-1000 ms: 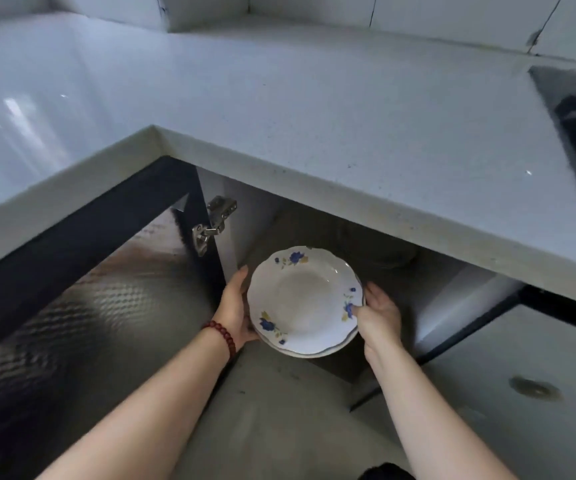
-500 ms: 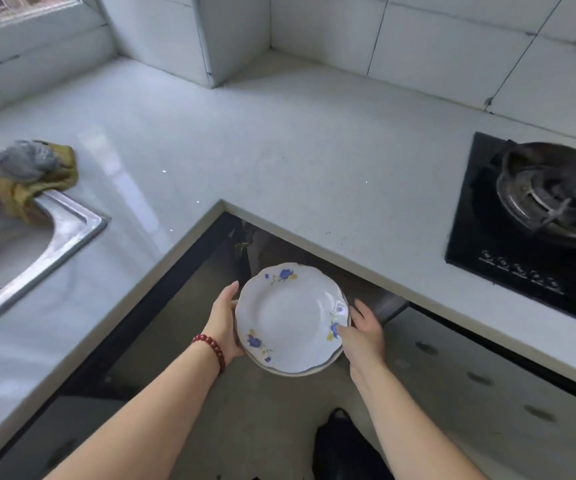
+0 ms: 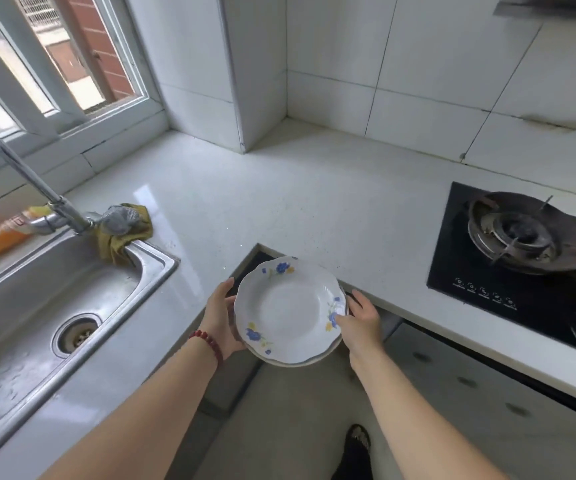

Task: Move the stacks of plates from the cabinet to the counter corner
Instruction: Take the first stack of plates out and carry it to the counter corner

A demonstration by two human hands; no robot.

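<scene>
Just in front of the inner corner of the counter, a small stack of white scalloped porcelain plates with blue flower sprigs (image 3: 290,311) is held level in the air; the left hand (image 3: 222,315) cups its left rim, the right hand (image 3: 359,322) grips the right rim with the thumb on top; both are closed on the stack. To carry it well, I judge, the plates should rise clear of the counter edge, stay flat so the upper one does not slide, then travel to the far corner and go down gently, fingers slipping out last. White speckled stone counter (image 3: 279,202) lies bare and glossy toward the tiled walls; a stainless steel sink (image 3: 47,306) with a curved metal tap (image 3: 30,174) sits left, a crumpled yellow cloth (image 3: 123,233) on its rim; a black glass gas hob (image 3: 521,258) sits right; a window (image 3: 54,53) lights the far left.
</scene>
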